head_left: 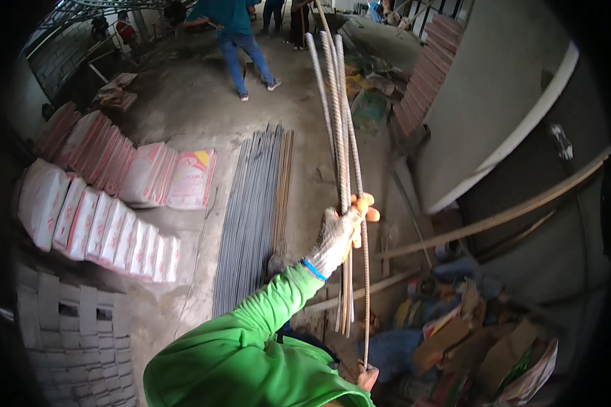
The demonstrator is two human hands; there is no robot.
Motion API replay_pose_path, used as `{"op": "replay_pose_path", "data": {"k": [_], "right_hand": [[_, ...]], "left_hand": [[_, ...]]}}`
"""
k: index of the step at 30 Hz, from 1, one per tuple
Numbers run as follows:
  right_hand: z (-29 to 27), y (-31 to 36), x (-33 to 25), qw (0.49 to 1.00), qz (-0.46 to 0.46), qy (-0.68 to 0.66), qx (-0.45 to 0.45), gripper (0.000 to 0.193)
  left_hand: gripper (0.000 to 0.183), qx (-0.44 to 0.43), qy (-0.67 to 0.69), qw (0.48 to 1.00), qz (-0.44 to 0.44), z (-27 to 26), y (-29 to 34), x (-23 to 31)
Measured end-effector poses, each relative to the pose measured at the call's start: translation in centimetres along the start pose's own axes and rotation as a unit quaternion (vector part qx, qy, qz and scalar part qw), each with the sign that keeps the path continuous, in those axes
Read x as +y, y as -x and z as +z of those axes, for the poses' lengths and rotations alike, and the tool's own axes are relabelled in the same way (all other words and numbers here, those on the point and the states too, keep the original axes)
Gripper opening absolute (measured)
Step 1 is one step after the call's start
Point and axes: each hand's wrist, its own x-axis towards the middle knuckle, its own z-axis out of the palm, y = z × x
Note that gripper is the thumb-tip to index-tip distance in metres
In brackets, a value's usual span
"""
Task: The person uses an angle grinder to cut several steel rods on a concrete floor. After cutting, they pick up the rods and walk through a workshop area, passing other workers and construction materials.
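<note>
My left hand (pixel 343 230), in a grey knitted glove with a blue band at the wrist, is closed around a bundle of several ribbed steel rebar rods (pixel 341 136). The green-sleeved arm is stretched out ahead, and the rods point away from me. One rod runs on toward me past the others. Low in the picture my right hand (pixel 366 378) is closed at that rod's near end; part of this hand is cut off by my sleeve. On the floor to the left of the held bundle lies a long stack of grey rebar (pixel 248 217), with a few brownish rods along its right side.
White and red sacks (pixel 108 227) stand in rows at left, beside stacked grey blocks (pixel 75 339). Cardboard and scraps (pixel 482 346) are heaped at lower right. A long wooden pole (pixel 509 214) slants across the right. A person in jeans (pixel 241 54) stands ahead, others farther back.
</note>
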Motion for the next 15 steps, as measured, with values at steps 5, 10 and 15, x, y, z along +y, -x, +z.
{"op": "replay_pose_path", "data": {"k": [5, 10, 15], "right_hand": [[8.3, -10.5, -13.1, 0.999, 0.024, 0.030, 0.027, 0.018], [14.8, -21.0, -25.5, 0.997, -0.057, -0.044, 0.014, 0.022], [19.5, -29.6, -38.4, 0.992, -0.050, -0.027, 0.111, 0.044]], "left_hand": [[0.034, -0.043, 0.014, 0.999, -0.025, -2.5, -15.5, 3.5], [0.037, -0.083, -0.009, 0.996, -0.012, -2.3, -32.4, 12.6], [0.022, -0.095, -0.027, 0.995, -0.015, 0.7, -47.9, 16.0]]}}
